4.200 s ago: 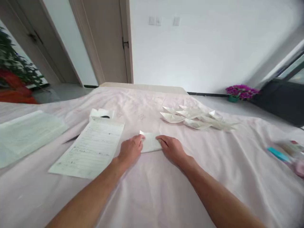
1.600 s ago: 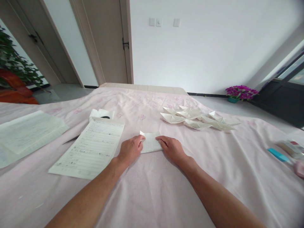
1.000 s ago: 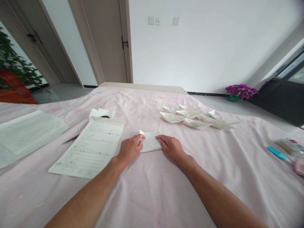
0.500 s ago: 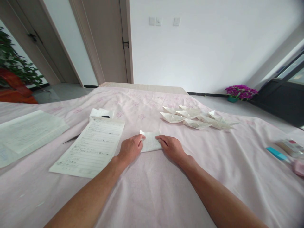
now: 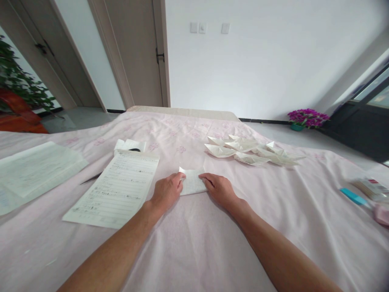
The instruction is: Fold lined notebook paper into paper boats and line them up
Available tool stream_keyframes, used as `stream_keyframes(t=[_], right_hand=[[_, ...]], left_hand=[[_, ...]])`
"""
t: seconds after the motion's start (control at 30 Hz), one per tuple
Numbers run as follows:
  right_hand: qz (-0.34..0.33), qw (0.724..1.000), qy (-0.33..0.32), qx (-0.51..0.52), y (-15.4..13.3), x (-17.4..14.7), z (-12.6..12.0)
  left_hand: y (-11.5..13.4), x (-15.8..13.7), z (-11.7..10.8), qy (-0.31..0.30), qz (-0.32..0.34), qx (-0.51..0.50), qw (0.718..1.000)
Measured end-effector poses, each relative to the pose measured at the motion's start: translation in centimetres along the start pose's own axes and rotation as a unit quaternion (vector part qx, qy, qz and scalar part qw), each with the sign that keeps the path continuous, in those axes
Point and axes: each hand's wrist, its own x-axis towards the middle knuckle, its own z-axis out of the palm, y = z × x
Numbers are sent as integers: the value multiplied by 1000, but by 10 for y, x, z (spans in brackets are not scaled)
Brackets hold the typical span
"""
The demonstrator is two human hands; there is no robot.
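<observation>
A small folded piece of paper (image 5: 193,181) lies on the pink cloth in front of me, faint lines on its surface. My left hand (image 5: 167,189) grips its left edge, fingers closed with the thumb on top. On the opposite edge, my right hand (image 5: 219,187) is closed in the same way. Beyond and to the right sits a group of several folded paper boats (image 5: 249,151). Left of my hands rests a stack of lined, handwritten paper sheets (image 5: 117,188); a dark pointed blade (image 5: 91,177) sticks out from under it.
More written paper (image 5: 39,170) lies at the far left. A dark curved handle (image 5: 135,149) shows by a folded paper strip (image 5: 123,144). At the right edge are a blue-handled tool (image 5: 354,196), a clear packet (image 5: 372,188) and a pink item (image 5: 381,214). The pink cloth (image 5: 194,247) has wrinkles.
</observation>
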Motion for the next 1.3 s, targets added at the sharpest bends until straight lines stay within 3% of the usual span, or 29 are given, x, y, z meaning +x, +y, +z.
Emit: stream_keyframes(t=[1.3], right_hand=[[-4,1000,5,-3,0,-1,-1]], left_hand=[[1,0,0,-6,-6,3,1000]])
